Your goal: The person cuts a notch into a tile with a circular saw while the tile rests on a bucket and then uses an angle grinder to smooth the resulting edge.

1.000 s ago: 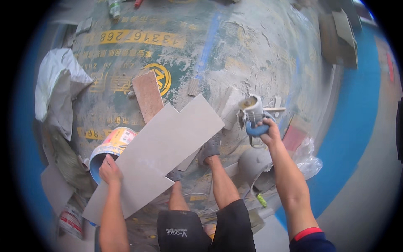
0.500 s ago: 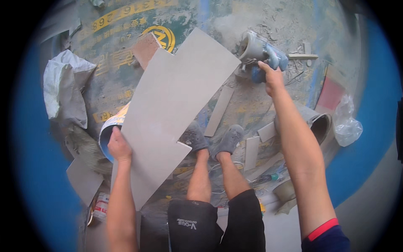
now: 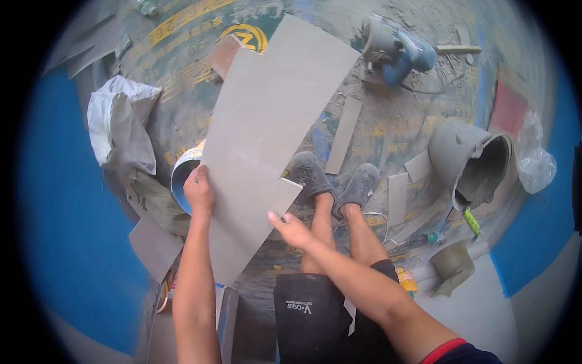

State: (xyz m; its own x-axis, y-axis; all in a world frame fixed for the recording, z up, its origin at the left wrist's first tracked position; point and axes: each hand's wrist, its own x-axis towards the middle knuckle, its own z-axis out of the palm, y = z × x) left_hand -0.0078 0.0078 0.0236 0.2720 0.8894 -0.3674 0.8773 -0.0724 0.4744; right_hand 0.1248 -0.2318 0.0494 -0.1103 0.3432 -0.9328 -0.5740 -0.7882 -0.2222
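Observation:
A large pale grey tile with stepped notches cut into its sides lies aslant before me, over a round tub at its left. My left hand is closed round the tile's left edge, fingers partly hidden by the tub's opening. My right hand is at the tile's right edge, just below the notch corner, its fingers bent against the edge and slightly blurred. Beyond the tile's far right corner, a blue and grey handheld power cutter rests on the floor, with no hand on it.
A mortar-caked bucket lies on its side at the right, beside a clear plastic bag. Narrow tile strips lie near my shoes. A white sack stands left. A reddish tile piece touches the tile's far side.
My right hand has let go of the power cutter and come back to the tile's right edge. The left hand stays on the tile. The whole view has shifted.

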